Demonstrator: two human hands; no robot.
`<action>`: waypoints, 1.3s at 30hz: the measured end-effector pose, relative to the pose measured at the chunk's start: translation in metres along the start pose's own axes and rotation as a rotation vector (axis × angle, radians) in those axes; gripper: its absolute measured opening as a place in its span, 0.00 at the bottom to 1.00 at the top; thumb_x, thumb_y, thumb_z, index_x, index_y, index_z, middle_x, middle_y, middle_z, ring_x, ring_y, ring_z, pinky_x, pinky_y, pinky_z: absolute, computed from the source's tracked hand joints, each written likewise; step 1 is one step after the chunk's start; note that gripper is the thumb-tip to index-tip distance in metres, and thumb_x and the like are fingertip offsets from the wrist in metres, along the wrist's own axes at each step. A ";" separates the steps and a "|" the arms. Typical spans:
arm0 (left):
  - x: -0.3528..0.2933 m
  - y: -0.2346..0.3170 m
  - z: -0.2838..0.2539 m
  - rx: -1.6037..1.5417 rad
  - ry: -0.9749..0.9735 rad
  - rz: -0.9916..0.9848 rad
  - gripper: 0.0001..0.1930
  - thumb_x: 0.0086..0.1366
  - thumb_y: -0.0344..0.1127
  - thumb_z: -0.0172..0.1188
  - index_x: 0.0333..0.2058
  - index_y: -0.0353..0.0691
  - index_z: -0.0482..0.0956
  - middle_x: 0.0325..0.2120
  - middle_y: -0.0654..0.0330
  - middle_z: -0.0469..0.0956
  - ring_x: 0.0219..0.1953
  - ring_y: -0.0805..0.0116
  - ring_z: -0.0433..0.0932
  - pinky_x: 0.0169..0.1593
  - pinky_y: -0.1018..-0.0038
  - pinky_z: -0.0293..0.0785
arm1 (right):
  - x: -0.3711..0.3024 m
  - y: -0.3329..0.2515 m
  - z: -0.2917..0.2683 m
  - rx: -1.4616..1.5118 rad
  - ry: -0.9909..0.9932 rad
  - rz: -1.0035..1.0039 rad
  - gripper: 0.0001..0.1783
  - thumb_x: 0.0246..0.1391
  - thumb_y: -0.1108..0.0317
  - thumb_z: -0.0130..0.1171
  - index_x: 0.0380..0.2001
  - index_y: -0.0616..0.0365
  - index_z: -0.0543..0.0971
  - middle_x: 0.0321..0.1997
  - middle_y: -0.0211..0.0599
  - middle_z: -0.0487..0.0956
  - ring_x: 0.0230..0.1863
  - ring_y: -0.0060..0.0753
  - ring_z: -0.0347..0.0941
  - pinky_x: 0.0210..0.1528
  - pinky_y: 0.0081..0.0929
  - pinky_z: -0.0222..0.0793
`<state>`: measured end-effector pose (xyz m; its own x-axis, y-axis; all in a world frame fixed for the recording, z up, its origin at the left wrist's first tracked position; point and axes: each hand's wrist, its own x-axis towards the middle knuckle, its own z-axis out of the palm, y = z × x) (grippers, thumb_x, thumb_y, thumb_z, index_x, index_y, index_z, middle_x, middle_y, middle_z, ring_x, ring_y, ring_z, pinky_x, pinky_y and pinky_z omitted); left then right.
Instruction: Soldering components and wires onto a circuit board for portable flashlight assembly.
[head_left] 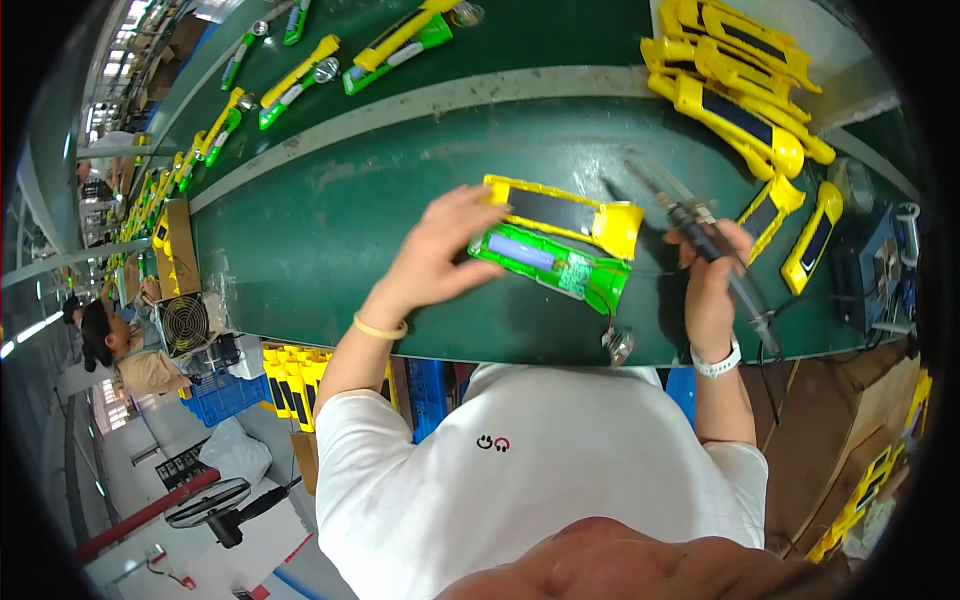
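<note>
My left hand (pixel 445 240) is at the left end of two flashlight casing halves, its fingers over the yellow one and its thumb apart, by the green one. Set in the yellow casing half (pixel 620 228) is a dark panel (pixel 550 208). The green casing half (pixel 515 272) lies nearer me, holding a lilac cylindrical battery (pixel 520 251) and a green circuit board (pixel 575 272). From its right end a lamp head (pixel 618 345) hangs on wires near the table edge. My right hand (pixel 712 265) grips a dark soldering iron (pixel 735 280), its thin tip pointing away and left, above the table.
Yellow casings (pixel 735 120) are piled at the far right, with single yellow pieces (pixel 812 238) below. A dark box-shaped unit (pixel 868 265) stands at the right edge. Beyond a grey rail (pixel 390 105) lie several green and yellow assemblies (pixel 300 80). Another person (pixel 140 345) sits at left.
</note>
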<state>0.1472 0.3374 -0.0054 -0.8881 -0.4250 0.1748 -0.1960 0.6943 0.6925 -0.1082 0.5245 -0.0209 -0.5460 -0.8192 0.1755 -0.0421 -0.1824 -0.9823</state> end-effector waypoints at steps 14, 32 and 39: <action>0.019 0.043 0.041 0.121 0.297 0.300 0.12 0.47 0.29 0.65 0.33 0.40 0.80 0.32 0.61 0.79 0.28 0.65 0.74 0.32 0.73 0.69 | -0.044 -0.022 -0.002 0.344 0.251 0.031 0.19 0.52 0.62 0.58 0.38 0.56 0.61 0.30 0.36 0.69 0.18 0.22 0.62 0.19 0.17 0.60; 0.027 0.053 0.043 0.119 0.037 0.094 0.07 0.44 0.26 0.65 0.25 0.41 0.78 0.25 0.62 0.69 0.30 0.65 0.69 0.35 0.72 0.66 | -0.061 -0.011 0.005 0.070 0.036 0.114 0.16 0.48 0.77 0.58 0.33 0.59 0.59 0.27 0.35 0.70 0.26 0.17 0.63 0.30 0.17 0.63; 0.032 0.059 0.040 0.137 -0.008 0.061 0.05 0.44 0.24 0.62 0.23 0.38 0.76 0.24 0.58 0.68 0.30 0.61 0.69 0.33 0.70 0.68 | -0.056 -0.015 0.007 -0.049 -0.053 0.125 0.16 0.48 0.77 0.57 0.33 0.60 0.60 0.27 0.33 0.70 0.26 0.16 0.64 0.28 0.18 0.64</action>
<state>0.0904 0.3885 0.0131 -0.9035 -0.3750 0.2076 -0.1957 0.7918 0.5785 -0.0713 0.5700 -0.0152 -0.5046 -0.8617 0.0537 -0.0182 -0.0516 -0.9985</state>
